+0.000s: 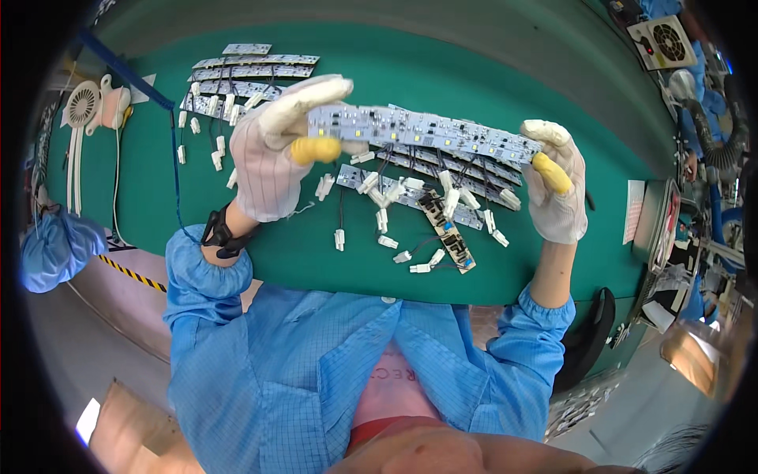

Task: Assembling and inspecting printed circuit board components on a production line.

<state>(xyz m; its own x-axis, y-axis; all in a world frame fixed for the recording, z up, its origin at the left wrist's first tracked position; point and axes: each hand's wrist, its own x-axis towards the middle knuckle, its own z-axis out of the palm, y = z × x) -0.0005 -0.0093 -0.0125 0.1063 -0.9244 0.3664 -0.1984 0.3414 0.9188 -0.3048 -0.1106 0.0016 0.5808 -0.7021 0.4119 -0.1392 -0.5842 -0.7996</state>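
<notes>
Between my two gloved hands is a long white LED circuit board (418,130), raised above the green mat. My left hand (280,150) pinches its left end between thumb and fingers; my right hand (557,178) grips the right end the same way. Both gloves are white, with yellow on the thumbs. Beneath the held board lie several similar LED strips (379,180) with dark wires and white plug connectors (450,201), partly hidden by it. Across the nearest strip rests a tan board (448,229) with dark markings and blue parts.
More LED strips (253,71) with wired plugs lie at the far left of the green mat (537,87). A small white fan (83,103) stands at the left edge. A blue coiled cord (175,158) reaches my left wristband (225,233). At the far right is a power supply (663,41).
</notes>
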